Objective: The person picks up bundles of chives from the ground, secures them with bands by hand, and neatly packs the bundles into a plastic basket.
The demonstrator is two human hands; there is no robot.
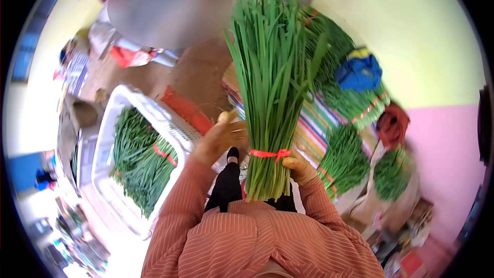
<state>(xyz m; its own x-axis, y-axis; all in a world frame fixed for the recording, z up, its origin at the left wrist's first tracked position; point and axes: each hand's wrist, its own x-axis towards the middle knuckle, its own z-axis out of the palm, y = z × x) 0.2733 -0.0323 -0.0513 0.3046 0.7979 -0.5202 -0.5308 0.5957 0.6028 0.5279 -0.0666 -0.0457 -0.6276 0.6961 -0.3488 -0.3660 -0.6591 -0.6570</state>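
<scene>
Greens [271, 92] gripped in right hand [301, 169], thumb in front, left hand [221, 138] alongside, fingers outstretched

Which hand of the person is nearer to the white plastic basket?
Left. In this view the left hand is just right of the white plastic basket; the right hand is farther right, at the red-tied bundle of long green leaves.

So the wall [406, 36] on the right is two-tone, pale yellow up top and pink below. Over that side there's a scrunched blue cloth [358, 74] with some yellow at its top edge, plus a crumpled dark red thing [393, 125], can't tell what. There's also a striped sheet [315, 123] spread out, an orange-red sack [186, 109] further left, and blurry clutter [72, 237] lower left
</scene>
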